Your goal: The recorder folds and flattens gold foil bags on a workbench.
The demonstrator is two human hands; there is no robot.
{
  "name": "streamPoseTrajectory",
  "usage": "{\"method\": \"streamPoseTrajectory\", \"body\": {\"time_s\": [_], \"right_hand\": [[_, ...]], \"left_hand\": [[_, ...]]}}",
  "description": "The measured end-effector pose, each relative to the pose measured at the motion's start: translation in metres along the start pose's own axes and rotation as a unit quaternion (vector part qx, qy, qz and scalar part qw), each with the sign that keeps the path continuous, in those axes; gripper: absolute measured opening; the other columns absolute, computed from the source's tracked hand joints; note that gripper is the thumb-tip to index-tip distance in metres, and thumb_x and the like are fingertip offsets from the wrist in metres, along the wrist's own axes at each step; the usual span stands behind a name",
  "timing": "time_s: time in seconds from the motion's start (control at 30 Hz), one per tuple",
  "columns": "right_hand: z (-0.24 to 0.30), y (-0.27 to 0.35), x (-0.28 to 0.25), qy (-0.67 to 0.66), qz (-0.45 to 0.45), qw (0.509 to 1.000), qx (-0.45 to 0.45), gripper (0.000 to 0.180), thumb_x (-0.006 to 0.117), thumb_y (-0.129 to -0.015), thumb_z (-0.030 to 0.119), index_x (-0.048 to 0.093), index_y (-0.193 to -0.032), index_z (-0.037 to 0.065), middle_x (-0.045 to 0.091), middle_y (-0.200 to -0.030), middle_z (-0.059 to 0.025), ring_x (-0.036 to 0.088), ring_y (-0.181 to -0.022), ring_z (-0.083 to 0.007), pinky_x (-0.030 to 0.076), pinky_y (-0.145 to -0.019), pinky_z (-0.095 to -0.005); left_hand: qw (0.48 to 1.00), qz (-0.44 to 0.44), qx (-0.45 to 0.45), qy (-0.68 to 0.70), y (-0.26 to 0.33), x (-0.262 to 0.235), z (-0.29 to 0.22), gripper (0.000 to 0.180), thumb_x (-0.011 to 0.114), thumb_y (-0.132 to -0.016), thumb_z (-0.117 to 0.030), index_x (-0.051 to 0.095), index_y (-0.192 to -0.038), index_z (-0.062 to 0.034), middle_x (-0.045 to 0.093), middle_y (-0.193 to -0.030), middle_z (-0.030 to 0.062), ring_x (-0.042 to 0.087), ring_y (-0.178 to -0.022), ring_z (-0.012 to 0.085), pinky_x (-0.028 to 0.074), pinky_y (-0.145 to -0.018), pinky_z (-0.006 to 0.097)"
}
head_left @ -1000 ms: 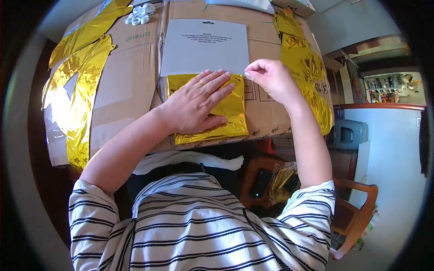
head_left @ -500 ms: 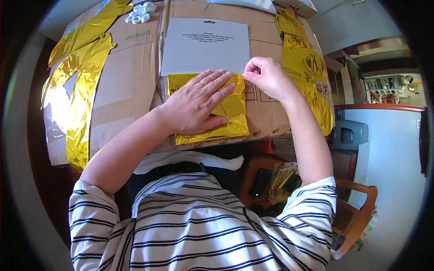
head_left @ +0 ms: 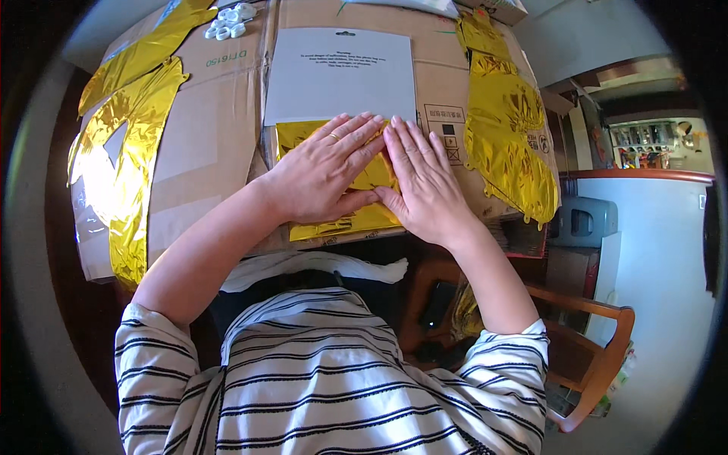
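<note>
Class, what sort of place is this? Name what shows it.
Probably a home or small workshop, though the view cannot settle which: a cardboard work surface bears flat gold foil, and a wooden chair stands close by.

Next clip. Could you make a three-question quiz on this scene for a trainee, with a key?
1. True or false: the left hand and right hand both touch the same gold foil piece.

2. The small white pieces lie where, relative to the pale sheet?
A) to its left
B) to its right
C) on top of it

3. Fill in: a ring is worn on the ___ hand.

Key: 1 true; 2 A; 3 left.
</note>
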State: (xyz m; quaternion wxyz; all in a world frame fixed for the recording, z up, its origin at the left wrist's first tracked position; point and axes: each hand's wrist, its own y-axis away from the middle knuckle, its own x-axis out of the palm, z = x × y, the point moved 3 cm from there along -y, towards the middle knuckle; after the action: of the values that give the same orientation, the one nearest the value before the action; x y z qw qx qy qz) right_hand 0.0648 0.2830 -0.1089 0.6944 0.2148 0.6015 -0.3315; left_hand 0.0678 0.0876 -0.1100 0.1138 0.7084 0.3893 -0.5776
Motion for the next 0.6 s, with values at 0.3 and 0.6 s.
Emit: {"method": "streamPoseTrajectory", "body": {"time_s": [0.3,0.6], "right_hand": [[-0.015,0.011,-0.025,-0.117,-0.083,0.990,0.018,0.078,0.047,-0.103,0.049,0.026,-0.156,-0.003,0.032,-0.159,-0.0249,0.028,-0.150,-0.0404,0.018,-0.123,-0.0503],[0.024,0.076,-0.019,-0.180,-0.232,0.936,0.194,0.016,0.076,-0.086,0.013,0.068,-0.098,0.004,0.064,-0.094,-0.0105,0.063,-0.081,-0.0292,0.050,-0.073,-0.0389]], "left_hand": [[1.000,0.005,0.008,0.022,0.001,-0.001,0.002,0.088,0.060,-0.096,-0.052,0.026,-0.157,0.0003,0.030,-0.161,0.0234,0.028,-0.151,0.0369,0.019,-0.125,0.049],[1.000,0.005,0.018,0.020,0.001,-0.002,0.002,0.090,0.058,-0.095,-0.057,0.026,-0.157,0.0001,0.030,-0.161,0.0226,0.028,-0.151,0.0370,0.019,-0.124,0.050]]}}
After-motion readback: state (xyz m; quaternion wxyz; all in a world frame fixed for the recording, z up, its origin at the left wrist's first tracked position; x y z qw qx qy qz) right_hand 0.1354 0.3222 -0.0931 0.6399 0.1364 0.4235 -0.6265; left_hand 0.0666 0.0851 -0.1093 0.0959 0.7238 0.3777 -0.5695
